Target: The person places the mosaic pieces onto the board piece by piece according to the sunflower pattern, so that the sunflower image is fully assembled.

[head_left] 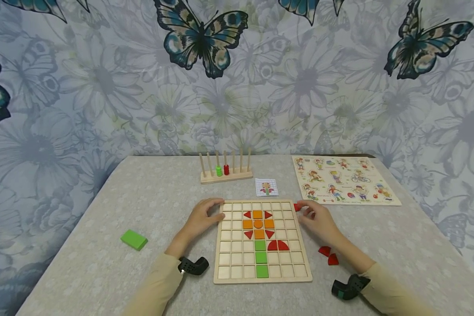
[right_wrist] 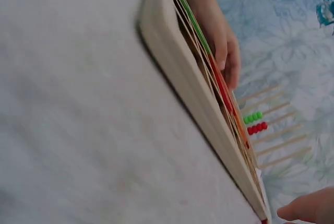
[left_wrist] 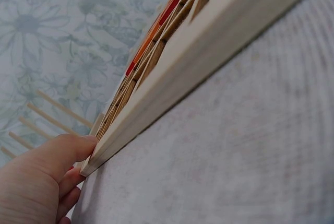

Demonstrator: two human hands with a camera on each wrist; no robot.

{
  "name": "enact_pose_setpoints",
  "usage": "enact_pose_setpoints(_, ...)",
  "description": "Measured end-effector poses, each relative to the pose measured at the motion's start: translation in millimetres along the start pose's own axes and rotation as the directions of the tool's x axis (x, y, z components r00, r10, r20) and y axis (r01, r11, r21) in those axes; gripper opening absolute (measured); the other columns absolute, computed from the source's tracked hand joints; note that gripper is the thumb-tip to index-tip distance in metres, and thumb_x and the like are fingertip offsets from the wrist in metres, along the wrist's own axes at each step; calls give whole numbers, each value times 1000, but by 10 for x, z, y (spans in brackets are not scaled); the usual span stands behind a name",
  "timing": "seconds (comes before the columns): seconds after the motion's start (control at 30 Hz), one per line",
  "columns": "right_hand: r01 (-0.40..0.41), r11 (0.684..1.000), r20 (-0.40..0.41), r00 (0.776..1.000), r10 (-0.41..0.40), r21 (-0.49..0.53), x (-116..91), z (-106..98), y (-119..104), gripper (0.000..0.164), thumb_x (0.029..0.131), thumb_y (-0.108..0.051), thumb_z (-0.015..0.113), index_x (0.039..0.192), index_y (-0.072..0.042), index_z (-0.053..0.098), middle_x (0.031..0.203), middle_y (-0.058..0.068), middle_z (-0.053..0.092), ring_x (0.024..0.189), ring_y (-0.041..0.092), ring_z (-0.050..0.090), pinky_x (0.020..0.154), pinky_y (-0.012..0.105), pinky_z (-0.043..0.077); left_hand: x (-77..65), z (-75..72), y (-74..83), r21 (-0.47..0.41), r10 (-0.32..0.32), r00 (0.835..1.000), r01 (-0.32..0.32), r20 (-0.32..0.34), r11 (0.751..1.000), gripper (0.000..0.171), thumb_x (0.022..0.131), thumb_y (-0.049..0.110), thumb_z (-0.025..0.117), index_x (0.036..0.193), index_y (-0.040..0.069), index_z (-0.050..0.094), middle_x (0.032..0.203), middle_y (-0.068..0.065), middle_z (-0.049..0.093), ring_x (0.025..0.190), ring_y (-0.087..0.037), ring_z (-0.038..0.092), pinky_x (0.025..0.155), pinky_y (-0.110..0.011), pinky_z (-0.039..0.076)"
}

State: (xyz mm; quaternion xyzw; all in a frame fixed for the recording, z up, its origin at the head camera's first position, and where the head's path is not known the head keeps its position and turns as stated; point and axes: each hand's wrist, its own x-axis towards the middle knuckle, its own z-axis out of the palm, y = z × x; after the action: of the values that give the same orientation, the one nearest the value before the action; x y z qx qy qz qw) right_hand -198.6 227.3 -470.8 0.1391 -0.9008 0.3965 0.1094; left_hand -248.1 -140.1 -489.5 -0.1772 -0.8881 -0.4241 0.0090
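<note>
In the head view, a wooden grid board (head_left: 288, 281) holds orange, red and green shapes. My left hand (head_left: 201, 219) grips its far left corner; in the left wrist view the thumb (left_wrist: 78, 144) lies at the frame's edge, fingers behind the corner. My right hand (head_left: 320, 221) is beside the far right corner with fingers bent. Its fingertips are right at a red piece (head_left: 297, 207), with a gap showing between thumb and index finger. In the right wrist view, only a finger (right_wrist: 305, 205) shows near the board's corner. Two loose red quarter-round pieces (head_left: 333, 259) lie by the right wrist.
A green block (head_left: 134, 239) lies at the left. Behind the board are a peg stand (head_left: 237, 176) with green and red beads, and a small pattern card (head_left: 267, 187). A wooden picture board (head_left: 351, 188) lies at the back right, before the butterfly-patterned wall.
</note>
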Motion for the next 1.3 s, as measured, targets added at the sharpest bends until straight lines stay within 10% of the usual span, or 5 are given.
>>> enact_pose_setpoints(0.77,-28,997,-32,999,26,-70,117,-10,75,47,78,-6,76,121,1,60,97,12,69,88,25,62,76,33,49,22,16,-35,-3,7,1000,-7,-1,1000,47,87,29,69,130,16,58,137,-4,56,130,-26,46,107,-49,39)
enact_pose_setpoints(0.97,32,999,100,994,-36,38,-20,99,-219,44,77,-6,76,119,-1,61,95,5,68,85,18,60,75,28,50,23,17,-41,3,-10,1000,10,-2,1000,47,87,30,69,130,17,58,138,-4,55,131,-26,46,108,-49,38)
enact_pose_setpoints(1.3,162,954,485,832,-270,254,-286,282,-613,43,80,-10,75,120,-5,61,95,2,65,82,5,53,71,19,49,5,-3,15,-8,-8,1000,8,1,1000,47,86,29,69,130,16,58,138,-6,55,132,-28,44,110,-51,35)
